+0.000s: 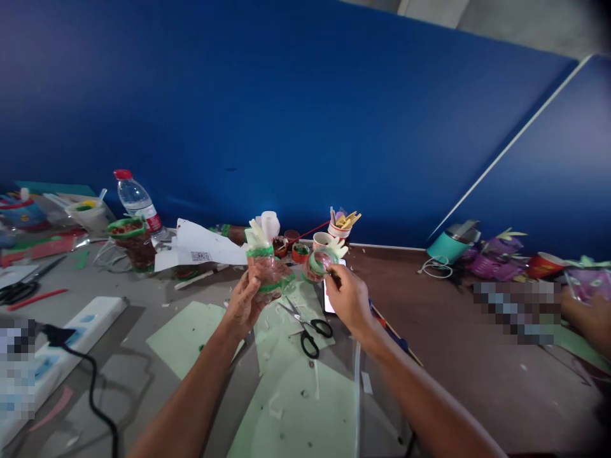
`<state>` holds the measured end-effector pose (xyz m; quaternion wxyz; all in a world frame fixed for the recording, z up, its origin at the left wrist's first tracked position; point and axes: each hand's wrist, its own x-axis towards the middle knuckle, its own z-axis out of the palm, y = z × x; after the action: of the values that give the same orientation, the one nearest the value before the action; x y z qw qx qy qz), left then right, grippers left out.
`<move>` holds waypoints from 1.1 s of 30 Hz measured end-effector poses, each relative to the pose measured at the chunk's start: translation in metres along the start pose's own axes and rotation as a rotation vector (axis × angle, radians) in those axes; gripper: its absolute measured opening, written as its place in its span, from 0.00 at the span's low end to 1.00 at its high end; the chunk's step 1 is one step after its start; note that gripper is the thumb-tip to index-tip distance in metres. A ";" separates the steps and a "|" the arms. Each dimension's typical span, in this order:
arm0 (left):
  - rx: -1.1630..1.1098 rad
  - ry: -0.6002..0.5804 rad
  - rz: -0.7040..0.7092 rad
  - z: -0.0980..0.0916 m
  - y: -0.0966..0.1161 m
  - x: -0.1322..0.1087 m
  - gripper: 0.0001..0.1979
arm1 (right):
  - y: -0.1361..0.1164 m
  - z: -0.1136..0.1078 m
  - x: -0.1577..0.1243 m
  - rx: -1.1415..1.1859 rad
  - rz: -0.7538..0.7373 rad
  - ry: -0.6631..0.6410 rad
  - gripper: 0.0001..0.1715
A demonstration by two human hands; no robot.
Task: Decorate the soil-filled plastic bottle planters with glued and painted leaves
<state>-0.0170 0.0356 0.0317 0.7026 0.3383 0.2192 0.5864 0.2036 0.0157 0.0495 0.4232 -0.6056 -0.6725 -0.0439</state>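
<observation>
My left hand (244,300) is wrapped round a clear plastic bottle piece (268,278) with brown paint and green bands. Pale finger-shaped strips stand at its top. Opposite it, the fingers of my right hand (349,298) are pinched at the edge of a smaller clear plastic piece (315,266), also brown with a green rim. More pale strips show beside that piece, though what they are fixed to is unclear. Both pieces are raised above the table, apart from each other. Black-handled scissors (309,326) lie spread below, on pale green paper (296,407).
Behind stand paint pots (300,252), a paper cup of sticks (340,228) and a white printed sheet (203,245). On the left are a water bottle (138,202), a brown-painted pot (131,245) and a power strip (90,331). At far right, another person's hand (585,312) holds a purple piece.
</observation>
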 end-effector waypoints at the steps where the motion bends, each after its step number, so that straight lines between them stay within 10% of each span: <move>1: -0.002 -0.010 -0.003 0.000 0.000 0.000 0.26 | -0.002 0.001 0.008 -0.033 -0.001 -0.020 0.11; 8: 0.001 0.015 -0.002 -0.002 -0.001 -0.001 0.27 | -0.016 0.019 0.056 -0.191 0.060 -0.216 0.12; 18: 0.000 0.032 -0.006 -0.003 -0.001 0.001 0.24 | -0.007 0.046 0.054 -0.219 0.161 -0.363 0.14; 33: -0.002 0.056 -0.010 -0.005 -0.003 0.003 0.28 | -0.026 0.019 0.034 0.101 0.113 -0.471 0.11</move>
<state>-0.0177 0.0391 0.0261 0.6994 0.3198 0.2397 0.5925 0.1749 0.0463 0.0705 0.2862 -0.6140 -0.7189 0.1559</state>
